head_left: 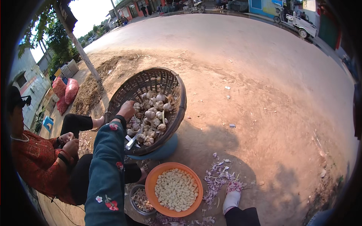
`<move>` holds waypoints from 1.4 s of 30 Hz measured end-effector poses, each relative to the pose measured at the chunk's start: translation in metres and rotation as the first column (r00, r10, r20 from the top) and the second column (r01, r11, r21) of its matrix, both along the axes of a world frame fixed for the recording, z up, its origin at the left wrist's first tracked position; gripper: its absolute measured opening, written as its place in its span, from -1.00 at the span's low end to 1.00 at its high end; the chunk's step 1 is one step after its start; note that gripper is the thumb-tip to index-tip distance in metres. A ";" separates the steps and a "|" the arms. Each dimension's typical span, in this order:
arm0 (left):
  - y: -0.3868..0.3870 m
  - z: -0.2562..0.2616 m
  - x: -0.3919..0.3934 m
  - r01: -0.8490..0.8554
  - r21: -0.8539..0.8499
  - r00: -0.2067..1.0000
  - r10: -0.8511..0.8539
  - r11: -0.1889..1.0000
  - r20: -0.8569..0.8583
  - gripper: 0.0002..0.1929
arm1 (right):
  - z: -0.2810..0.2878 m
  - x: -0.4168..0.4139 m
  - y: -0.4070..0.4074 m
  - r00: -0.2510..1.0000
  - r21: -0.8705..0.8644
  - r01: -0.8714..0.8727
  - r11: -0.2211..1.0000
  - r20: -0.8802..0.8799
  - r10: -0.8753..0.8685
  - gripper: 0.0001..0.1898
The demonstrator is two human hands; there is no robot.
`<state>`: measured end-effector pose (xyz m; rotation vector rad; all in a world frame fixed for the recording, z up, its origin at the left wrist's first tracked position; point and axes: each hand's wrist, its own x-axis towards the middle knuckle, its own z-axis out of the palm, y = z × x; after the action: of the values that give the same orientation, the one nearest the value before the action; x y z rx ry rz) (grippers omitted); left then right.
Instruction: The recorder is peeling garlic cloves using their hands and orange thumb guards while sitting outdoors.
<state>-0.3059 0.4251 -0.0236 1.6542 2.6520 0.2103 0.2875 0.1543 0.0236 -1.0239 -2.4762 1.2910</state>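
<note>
My left hand (127, 109), with a dark band at its wrist, reaches over the near left side of a tilted woven wicker basket (183, 96). Its fingers are curled beside the garlic bulbs (152, 114); whether they grip one is hidden. A pale flat strip (131, 143) lies among the bulbs at the near edge. Under the basket shows a blue tub-like support (169, 147). Nearer to me, an orange plastic basin (200, 183) holds peeled garlic cloves (176, 189). A smaller bowl (133, 202) beside it contains unpeeled-looking cloves. My right hand is out of view.
A person in a red patterned top (36, 158) sits at left, hands (70, 144) together. Purple garlic skins (216, 176) lie by my shoe (232, 200). Beyond stand a tree trunk (82, 53), red mesh sacks (71, 90) and a blue stool (48, 123).
</note>
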 end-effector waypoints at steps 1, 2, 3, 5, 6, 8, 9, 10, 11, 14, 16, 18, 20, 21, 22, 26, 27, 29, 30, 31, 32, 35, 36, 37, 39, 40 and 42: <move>0.006 -0.003 -0.006 -0.001 -0.031 1.000 0.000 1.000 -0.027 -0.70 | -0.003 -0.001 0.002 0.999 -0.008 0.028 1.000 -0.020 -0.028 -0.57; 0.010 -0.008 -0.011 0.002 -0.037 1.000 -0.003 0.999 -0.022 -0.70 | -0.006 -0.002 0.003 0.999 -0.013 0.031 0.999 -0.015 -0.031 -0.57; 0.018 -0.005 0.002 -0.041 -0.080 0.997 0.036 0.996 -0.064 -0.75 | -0.008 -0.003 0.003 0.998 -0.006 0.062 0.998 0.001 -0.062 -0.59; 0.022 -0.003 0.022 -0.087 -0.123 0.992 0.075 0.989 -0.104 -0.79 | -0.007 -0.006 0.003 0.996 0.000 0.090 0.996 0.024 -0.090 -0.61; 0.020 0.003 0.028 -0.132 -0.088 0.978 0.115 0.987 -0.172 -0.82 | -0.005 -0.009 0.005 0.996 0.002 0.088 0.996 0.032 -0.088 -0.64; 0.019 -0.004 0.014 -0.148 -0.081 0.956 0.122 0.986 -0.267 -0.83 | -0.002 -0.013 0.005 0.996 0.016 0.082 0.997 0.037 -0.082 -0.67; 0.018 0.001 0.019 -0.146 -0.069 0.957 0.123 0.987 -0.264 -0.83 | 0.000 -0.015 0.004 0.996 0.013 0.082 0.997 0.019 -0.083 -0.69; 0.014 0.008 0.029 -0.147 -0.043 0.952 0.130 0.988 -0.278 -0.83 | 0.002 -0.016 0.003 0.996 0.007 0.086 0.996 0.003 -0.086 -0.71; 0.012 0.015 0.036 -0.149 -0.015 0.946 0.138 0.989 -0.293 -0.83 | 0.004 -0.016 0.003 0.996 0.017 0.090 0.996 0.002 -0.090 -0.71; -0.001 0.032 0.036 -0.138 0.027 0.953 0.140 0.990 -0.269 -0.84 | 0.010 -0.019 -0.001 1.000 -0.042 0.008 0.999 -0.030 -0.010 -0.73; -0.011 0.051 0.054 -0.068 0.131 0.979 0.092 0.989 -0.180 -0.84 | 0.012 -0.021 -0.007 0.999 -0.141 -0.017 0.990 -0.052 0.009 -0.76; -0.025 0.063 0.052 0.027 0.215 0.996 -0.009 0.976 -0.085 -0.86 | -0.008 -0.018 -0.017 0.994 -0.293 -0.028 0.956 -0.109 -0.004 -0.76; -0.043 0.077 0.066 0.072 0.339 0.986 -0.118 0.938 0.116 -0.87 | -0.017 -0.019 -0.016 0.987 -0.439 -0.043 0.898 -0.155 -0.029 -0.76; -0.046 0.082 0.084 0.079 0.406 0.947 -0.196 0.910 0.254 -0.86 | -0.014 -0.019 -0.014 0.990 -0.240 -0.035 0.970 -0.138 0.001 -0.75; -0.059 0.093 0.100 0.043 0.397 0.903 -0.206 0.917 0.377 -0.89 | -0.010 -0.019 -0.012 0.993 -0.029 -0.047 0.998 -0.111 0.043 -0.74; -0.126 0.124 0.174 -0.135 0.448 0.298 -0.395 0.884 0.869 -0.95 | -0.002 -0.026 -0.003 0.997 0.004 0.012 1.000 -0.077 -0.012 -0.65; -0.148 0.138 0.201 -0.171 0.420 0.148 -0.398 0.891 0.905 -0.95 | 0.000 -0.028 0.001 1.000 -0.006 0.021 1.000 -0.019 -0.021 -0.63; -0.195 0.147 0.232 -0.240 0.415 -0.159 -0.458 0.877 0.875 -0.96 | -0.019 -0.034 0.005 0.966 0.085 0.105 0.991 -0.247 -0.081 -0.66; -0.215 0.145 0.245 -0.249 0.415 -0.268 -0.474 0.875 0.839 -0.96 | -0.014 -0.038 0.006 0.951 0.071 0.151 0.986 -0.282 -0.125 -0.66; -0.235 0.144 0.263 -0.259 0.414 -0.372 -0.485 0.873 0.791 -0.97 | -0.005 -0.040 0.009 0.933 0.057 0.198 0.979 -0.317 -0.170 -0.65; -0.257 0.144 0.282 -0.305 0.382 -0.442 -0.485 0.872 0.754 -0.98 | 0.000 -0.042 0.007 0.898 0.021 0.254 0.967 -0.378 -0.227 -0.67; -0.319 0.141 0.325 -0.412 0.286 -0.468 -0.470 0.865 0.748 -0.98 | 0.013 -0.048 0.001 0.814 0.020 0.340 0.940 -0.507 -0.283 -0.66; -0.338 0.138 0.336 -0.437 0.284 -0.438 -0.478 0.854 0.761 -0.98 | 0.021 -0.049 -0.008 0.753 0.054 0.388 0.920 -0.594 -0.283 -0.65; -0.355 0.132 0.345 -0.463 0.282 -0.402 -0.483 0.840 0.778 -0.98 | 0.026 -0.052 -0.018 0.763 0.051 0.379 0.924 -0.582 -0.281 -0.65; -0.384 0.116 0.356 -0.492 0.265 -0.390 -0.482 0.829 0.785 -0.98 | 0.040 -0.056 -0.043 0.712 0.024 0.375 0.927 -0.647 -0.271 -0.62; -0.397 0.108 0.360 -0.512 0.312 -0.324 -0.516 0.800 0.793 -0.98 | 0.048 -0.056 -0.055 0.740 0.056 0.357 0.932 -0.626 -0.246 -0.60; -0.417 0.103 0.372 -0.521 0.394 -0.209 -0.561 0.757 0.801 -0.95 | 0.055 -0.057 -0.075 0.725 0.034 0.330 0.943 -0.649 -0.230 -0.59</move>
<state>0.0662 0.0085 0.0798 0.5907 0.9932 1.8074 0.2305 0.0788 0.0785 -0.7187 -1.7807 1.0955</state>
